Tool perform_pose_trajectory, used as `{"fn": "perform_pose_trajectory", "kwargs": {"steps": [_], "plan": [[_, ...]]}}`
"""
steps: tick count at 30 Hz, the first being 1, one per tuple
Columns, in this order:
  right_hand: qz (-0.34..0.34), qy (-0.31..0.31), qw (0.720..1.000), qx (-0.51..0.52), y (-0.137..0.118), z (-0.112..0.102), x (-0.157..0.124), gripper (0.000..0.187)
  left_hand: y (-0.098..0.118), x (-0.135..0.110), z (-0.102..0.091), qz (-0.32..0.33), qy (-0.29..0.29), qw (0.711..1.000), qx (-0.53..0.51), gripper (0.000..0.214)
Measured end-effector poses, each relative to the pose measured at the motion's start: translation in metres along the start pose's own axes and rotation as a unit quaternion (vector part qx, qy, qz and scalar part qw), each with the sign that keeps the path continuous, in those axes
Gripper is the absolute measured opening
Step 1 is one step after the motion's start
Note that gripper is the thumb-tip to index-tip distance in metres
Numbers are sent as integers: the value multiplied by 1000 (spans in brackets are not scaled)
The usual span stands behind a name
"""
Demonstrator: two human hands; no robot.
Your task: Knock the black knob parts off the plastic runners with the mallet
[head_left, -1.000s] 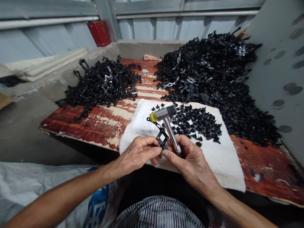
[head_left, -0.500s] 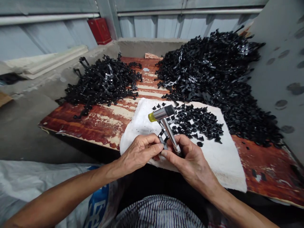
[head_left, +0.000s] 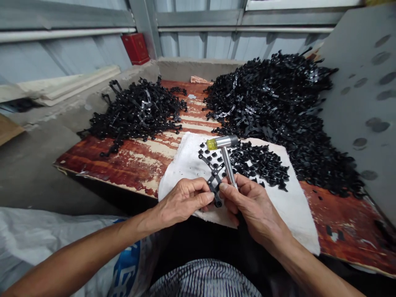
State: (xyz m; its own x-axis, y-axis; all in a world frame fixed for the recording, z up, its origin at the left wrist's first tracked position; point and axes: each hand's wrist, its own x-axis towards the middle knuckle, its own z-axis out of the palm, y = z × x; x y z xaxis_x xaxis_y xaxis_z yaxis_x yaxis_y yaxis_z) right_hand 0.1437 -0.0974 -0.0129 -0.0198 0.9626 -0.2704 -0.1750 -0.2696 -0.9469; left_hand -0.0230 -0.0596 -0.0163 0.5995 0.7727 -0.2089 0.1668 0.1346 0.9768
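Note:
My right hand (head_left: 247,196) is closed round the handle of a small mallet (head_left: 227,142), whose metal head has a yellow face on the left and a dark one on the right. Between thumb and fingers, my left hand (head_left: 187,198) pinches a black jointed linkage (head_left: 213,175) with crossed arms and round ends. The linkage lies over the near part of a white cloth (head_left: 177,167), and my right fingertips are close to its lower arm. Small black round-headed pieces (head_left: 262,163) are heaped on the cloth; several stand apart near the mallet head.
A large pile of black linkages (head_left: 269,90) covers the back right of the worn red-brown board (head_left: 123,169), beside an upright grey panel (head_left: 365,107). A smaller black pile (head_left: 139,111) sits back left. A red box (head_left: 135,48) stands in the corner; a white sack (head_left: 62,235) lies below left.
The linkage has opened out and now shows its crossed arms and lower end. The mallet stands more upright, its head shifted right. My view has tipped slightly upward.

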Motion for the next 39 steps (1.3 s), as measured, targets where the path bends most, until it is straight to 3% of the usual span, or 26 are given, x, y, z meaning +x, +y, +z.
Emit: {"fn": "perform_pose_trajectory", "kwargs": {"steps": [8,19,23,28,39], "plan": [[-12,20,999,31,-1,3,-2,33,10,1,-2,-40,-9,991,-128,26],[-16,2,1000,26,2,11,-4,38,20,15,8,-52,99,972,-207,23],[-11,11,1000,24,-3,1,-13,37,22,12,-10,-80,111,972,-194,21],[-22,76,995,54,-5,-21,-29,34,26,12,-36,-135,114,970,-168,16],[5,146,986,79,8,-44,-33,35,30,34,-26,-182,105,965,-157,13]]}}
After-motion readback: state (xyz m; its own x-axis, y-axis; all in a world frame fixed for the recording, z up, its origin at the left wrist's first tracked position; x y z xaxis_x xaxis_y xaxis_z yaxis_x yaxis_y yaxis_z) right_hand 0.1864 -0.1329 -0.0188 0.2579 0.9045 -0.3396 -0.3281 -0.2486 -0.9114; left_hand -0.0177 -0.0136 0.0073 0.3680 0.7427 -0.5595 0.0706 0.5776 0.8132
